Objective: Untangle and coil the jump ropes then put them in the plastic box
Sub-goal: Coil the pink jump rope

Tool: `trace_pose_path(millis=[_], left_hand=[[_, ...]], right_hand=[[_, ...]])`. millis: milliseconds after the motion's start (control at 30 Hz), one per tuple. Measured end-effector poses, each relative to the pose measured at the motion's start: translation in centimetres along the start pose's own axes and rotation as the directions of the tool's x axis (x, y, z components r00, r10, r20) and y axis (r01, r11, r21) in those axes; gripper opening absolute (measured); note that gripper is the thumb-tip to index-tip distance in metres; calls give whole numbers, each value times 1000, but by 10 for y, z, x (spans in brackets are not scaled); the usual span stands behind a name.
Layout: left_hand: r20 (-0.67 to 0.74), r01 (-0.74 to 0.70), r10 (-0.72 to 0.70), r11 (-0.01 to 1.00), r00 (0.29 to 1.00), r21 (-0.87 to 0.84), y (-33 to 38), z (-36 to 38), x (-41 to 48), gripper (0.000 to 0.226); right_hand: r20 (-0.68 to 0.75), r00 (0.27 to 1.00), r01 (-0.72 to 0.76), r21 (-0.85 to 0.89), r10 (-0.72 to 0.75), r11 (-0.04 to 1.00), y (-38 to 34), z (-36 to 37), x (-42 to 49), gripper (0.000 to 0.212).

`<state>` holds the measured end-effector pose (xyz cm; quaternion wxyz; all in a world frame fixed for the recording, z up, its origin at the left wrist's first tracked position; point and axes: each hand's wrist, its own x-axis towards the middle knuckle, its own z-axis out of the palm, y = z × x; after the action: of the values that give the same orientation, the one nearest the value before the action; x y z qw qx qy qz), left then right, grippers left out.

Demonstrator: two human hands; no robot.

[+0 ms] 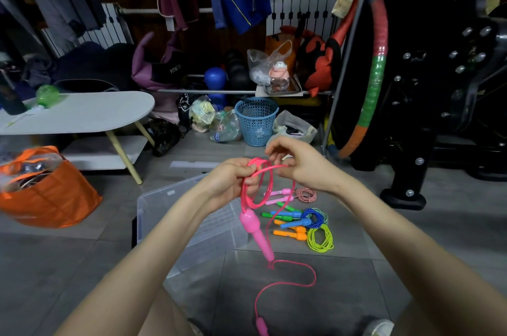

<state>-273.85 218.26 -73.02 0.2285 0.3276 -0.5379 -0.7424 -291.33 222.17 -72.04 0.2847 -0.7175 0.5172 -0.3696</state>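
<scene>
Bare forearms; possibly a pale grey shoe

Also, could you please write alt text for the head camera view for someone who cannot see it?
Two hands hold a pink jump rope in loops: the left hand grips the coil, the right hand pinches a strand. One pink handle dangles over a clear plastic box on the floor; other coiled ropes lie beside it.

The fingers of the left hand cover the pink rope where its loops gather. Near the box, the rope's lower handle runs off the bottom edge. Left of the box, the orange bag is blurred.
</scene>
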Motion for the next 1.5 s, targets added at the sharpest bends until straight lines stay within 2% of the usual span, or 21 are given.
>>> trace_pose_path(millis=[100,167,267,367,467,600,700,767,800,867,900,933,1000,1067,1133,1200,1233,1267,1300,1367,1500], left_hand=[[54,52,-53,998,997,18,2,0,-2,23],[100,93,-95,995,990,22,3,-1,-5,21],[140,112,-100,990,985,-84,5,-7,-12,18],[160,66,-15,945,987,-320,11,-19,-17,17],[191,-6,104,891,976,-453,15,-33,-19,21],[172,-25,156,805,973,-592,14,-51,-13,16],[27,-82,122,802,992,-591,15,-53,-11,10],[-102,-112,71,864,992,-491,15,-50,-9,4],[-145,-111,52,892,988,-438,14,-49,-8,9],[-187,-99,29,922,982,-375,10,-49,-4,23],[-206,-100,22,921,978,-375,8,-49,-2,28],[-220,-109,22,915,975,-388,7,-49,-1,31],[-244,-129,31,907,969,-400,4,-52,2,31],[-280,-154,44,910,959,-385,1,-52,6,30],[-316,-171,50,913,948,-369,-1,-52,8,29],[-337,-176,48,917,940,-359,-3,-51,9,28],[-343,-176,49,920,938,-350,-4,-50,9,28],[-348,-176,54,927,936,-330,-5,-48,8,27],[-357,-179,66,939,932,-294,-6,-47,8,27],[-381,-172,91,968,920,-184,-12,-44,8,27],[-345,-99,91,995,934,-5,-23,-36,6,28]], right_hand=[[-132,990,29,-200,-56,979,19,1,-4,28],[-228,973,-23,-215,-27,976,36,2,-9,21],[-320,926,-179,100,202,979,60,3,-22,15],[-295,885,-268,312,361,911,82,14,-45,7],[-220,851,-367,401,477,839,103,31,-69,9],[-197,808,-422,465,556,778,118,47,-83,3],[-243,759,-432,507,604,746,108,50,-81,6],[-374,737,-409,416,563,812,88,44,-74,8],[-453,733,-396,322,507,860,76,39,-69,10],[-529,781,-391,1,333,920,48,29,-57,15],[-502,828,-404,-227,249,886,34,26,-52,19],[-465,870,-394,-454,165,799,21,25,-47,27],[-313,949,-238,-776,-30,584,6,27,-41,56],[-138,982,-66,-893,-131,445,-3,33,-37,67],[81,990,118,-914,-112,388,9,39,-37,58],[241,968,252,-902,-77,350,12,42,-37,47],[299,949,315,-882,-100,352,11,43,-36,40],[335,931,364,-841,-144,400,10,44,-35,30],[340,920,391,-778,-193,493,9,45,-33,21],[292,945,314,-673,-149,670,1,43,-27,26],[224,969,203,-495,-102,845,-6,37,-16,24]])
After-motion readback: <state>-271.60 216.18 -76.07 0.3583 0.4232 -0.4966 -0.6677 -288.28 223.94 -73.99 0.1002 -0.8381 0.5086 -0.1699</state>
